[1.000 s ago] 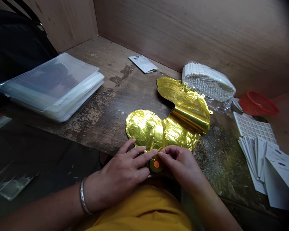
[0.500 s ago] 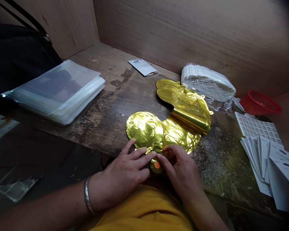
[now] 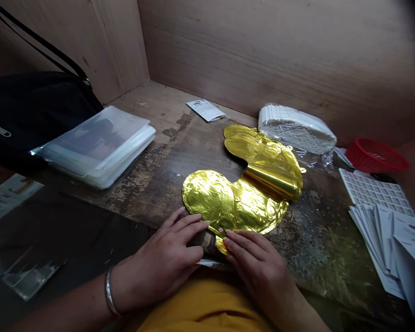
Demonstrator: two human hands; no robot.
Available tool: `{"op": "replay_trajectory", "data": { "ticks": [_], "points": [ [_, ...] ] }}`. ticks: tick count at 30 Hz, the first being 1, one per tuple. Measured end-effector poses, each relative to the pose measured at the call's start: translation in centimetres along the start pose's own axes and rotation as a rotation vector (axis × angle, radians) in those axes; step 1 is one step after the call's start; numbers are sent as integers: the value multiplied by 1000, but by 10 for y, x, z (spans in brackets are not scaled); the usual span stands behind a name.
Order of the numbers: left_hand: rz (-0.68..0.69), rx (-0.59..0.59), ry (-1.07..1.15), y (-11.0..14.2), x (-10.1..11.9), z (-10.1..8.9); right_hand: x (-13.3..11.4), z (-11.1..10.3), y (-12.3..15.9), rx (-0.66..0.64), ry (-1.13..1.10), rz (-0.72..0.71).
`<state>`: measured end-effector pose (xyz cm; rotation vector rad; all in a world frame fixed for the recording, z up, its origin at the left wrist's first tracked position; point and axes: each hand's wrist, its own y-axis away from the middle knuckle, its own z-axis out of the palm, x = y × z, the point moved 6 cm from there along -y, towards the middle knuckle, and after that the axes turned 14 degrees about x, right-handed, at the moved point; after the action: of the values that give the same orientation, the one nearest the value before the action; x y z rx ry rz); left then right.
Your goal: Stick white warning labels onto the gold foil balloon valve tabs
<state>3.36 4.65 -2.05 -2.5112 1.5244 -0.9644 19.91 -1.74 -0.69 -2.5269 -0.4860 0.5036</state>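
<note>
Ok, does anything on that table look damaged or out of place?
Yes: the tabletop is worn in patches left of the gold foil piece, and the white cards at right lie unevenly fanned.

From the head, the camera looks forward, down at nearby hands (image 3: pixel 166 253).

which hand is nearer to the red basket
Right. The right hand touches the lower edge of the gold foil piece, left of the red basket; the left hand is farther left, by the foil's lower left edge.
</note>
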Motion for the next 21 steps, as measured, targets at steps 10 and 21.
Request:
{"op": "replay_trajectory", "data": {
  "ticks": [10, 21],
  "points": [
    [44, 117, -11, -13, 16, -12, 41, 7, -16, -78, -388, 719],
    [203, 151, -37, -19, 35, -2, 64, 15, -21, -104, -742, 1112]
  ]
}}
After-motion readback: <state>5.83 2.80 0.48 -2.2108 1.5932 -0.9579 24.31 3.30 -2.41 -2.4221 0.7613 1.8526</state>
